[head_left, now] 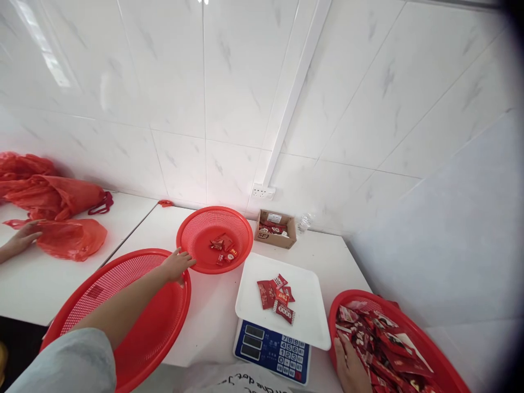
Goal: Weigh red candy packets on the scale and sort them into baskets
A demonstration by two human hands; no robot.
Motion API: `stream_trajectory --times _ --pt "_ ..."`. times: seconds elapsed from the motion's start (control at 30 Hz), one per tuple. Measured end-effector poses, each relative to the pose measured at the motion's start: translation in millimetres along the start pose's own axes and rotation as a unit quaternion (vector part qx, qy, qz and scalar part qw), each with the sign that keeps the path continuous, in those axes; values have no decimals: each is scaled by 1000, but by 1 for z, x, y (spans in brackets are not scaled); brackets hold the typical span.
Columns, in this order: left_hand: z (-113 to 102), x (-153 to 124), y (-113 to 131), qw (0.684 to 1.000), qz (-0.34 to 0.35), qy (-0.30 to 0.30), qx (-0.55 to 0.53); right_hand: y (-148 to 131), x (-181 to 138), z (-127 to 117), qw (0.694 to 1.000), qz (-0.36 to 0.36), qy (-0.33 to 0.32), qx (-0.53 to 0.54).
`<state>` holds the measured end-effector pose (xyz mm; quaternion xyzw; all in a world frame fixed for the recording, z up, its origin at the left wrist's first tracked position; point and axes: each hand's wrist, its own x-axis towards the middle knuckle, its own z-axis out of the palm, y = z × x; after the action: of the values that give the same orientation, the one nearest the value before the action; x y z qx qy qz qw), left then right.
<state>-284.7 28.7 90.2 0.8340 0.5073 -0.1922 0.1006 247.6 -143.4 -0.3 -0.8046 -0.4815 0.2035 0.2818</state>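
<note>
My left hand (pixel 177 266) reaches across a large empty red basket (pixel 135 327) and touches the near rim of a smaller red basket (pixel 194 234), its fingers spread and holding nothing. That smaller basket holds a few red candy packets (pixel 223 250). My right hand (pixel 351 367) rests low at the edge of a red basket (pixel 426 344) heaped with red packets, fingers lying among them. Between my hands stands a white-topped digital scale (pixel 278 316) with several red packets (pixel 277 295) on its tray.
A small cardboard box (pixel 275 229) with packets sits by the tiled wall, a crumpled clear bottle (pixel 304 222) beside it. At far left another person's hand (pixel 22 237) lies on red plastic bags (pixel 57 218). A wall socket (pixel 262 191) is above the table.
</note>
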Motion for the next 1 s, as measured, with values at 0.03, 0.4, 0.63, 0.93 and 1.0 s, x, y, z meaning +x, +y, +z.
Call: stream_trajectory --times 0.03,0.4,0.63,0.93,1.0 --pt "0 -2 -3 1000 -5 11 0 0 0 0 1000 -2 4 1" --pt "6 -28 -64 969 -218 8 -121 5 1 4 1000 6 -1 -2" --pt "13 -37 -74 878 -436 129 -147 0 1 3 1000 13 -9 -13" --pt "13 -45 -55 824 -492 135 -248 5 1 6 1000 13 -12 -9" --pt "19 -48 -47 806 -494 154 -286 1 0 4 1000 24 -18 -8"
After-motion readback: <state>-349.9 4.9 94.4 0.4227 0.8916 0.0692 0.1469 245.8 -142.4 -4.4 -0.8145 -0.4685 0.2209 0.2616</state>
